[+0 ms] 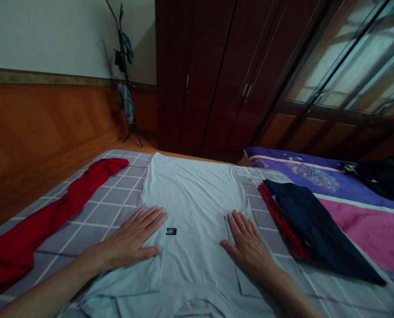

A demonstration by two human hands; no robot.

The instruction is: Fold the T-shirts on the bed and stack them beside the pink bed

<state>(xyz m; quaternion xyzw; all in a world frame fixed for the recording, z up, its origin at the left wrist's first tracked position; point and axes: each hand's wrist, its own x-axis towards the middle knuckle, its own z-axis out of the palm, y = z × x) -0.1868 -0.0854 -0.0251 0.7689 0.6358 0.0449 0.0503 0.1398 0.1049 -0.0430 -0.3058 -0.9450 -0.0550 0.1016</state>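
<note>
A light grey T-shirt point(197, 190) lies spread on the bed, its neckline toward me and its hem at the far edge. Both sleeves are turned inward over the body, and a small dark label shows on the chest. Flat on the left sleeve rests my left hand point(140, 240), fingers stretched out and holding nothing. My right hand point(246, 240) lies palm down on the right sleeve, also with extended fingers. Folded dark blue clothing point(316, 225) sits to the right of the shirt, on top of folded red clothing point(288, 229).
Crumpled red clothing point(74, 198) stretches along the left of the checked bed sheet point(117, 216). A purple and pink bedcover point(349, 212) lies at right, with a black item point(382, 179) on it. Beyond stand a dark wardrobe point(216, 79) and a coat rack point(125, 75).
</note>
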